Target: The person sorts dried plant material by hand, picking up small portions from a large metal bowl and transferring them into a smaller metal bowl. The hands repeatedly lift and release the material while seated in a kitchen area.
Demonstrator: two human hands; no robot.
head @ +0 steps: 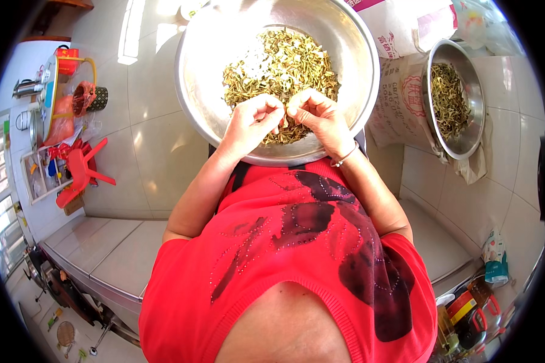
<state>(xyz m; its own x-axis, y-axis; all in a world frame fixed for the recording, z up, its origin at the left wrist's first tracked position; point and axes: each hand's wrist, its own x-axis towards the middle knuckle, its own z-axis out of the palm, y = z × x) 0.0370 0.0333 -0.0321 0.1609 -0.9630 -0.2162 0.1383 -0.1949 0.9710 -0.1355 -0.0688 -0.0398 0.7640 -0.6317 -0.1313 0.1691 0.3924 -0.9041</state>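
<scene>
A wide stainless steel basin point(359, 68) rests at my lap, holding a heap of dried yellow-green plant pieces point(295, 68). Over its near side, my left hand point(256, 119) and my right hand point(321, 119) are almost touching, with thumbs and fingertips pinched together. Something small and brownish shows between the fingertips, too small to name; which hand grips it I cannot tell. A bracelet circles my right wrist. Bright sunlight washes out the basin's upper left.
At the right, a second metal basin point(477, 131) of similar pieces sits on a printed woven sack point(402, 100). A red plastic stool point(79, 172) lies at the left, near a yellow-rimmed tray point(54, 102). Filled bags point(413, 25) stand at the upper right.
</scene>
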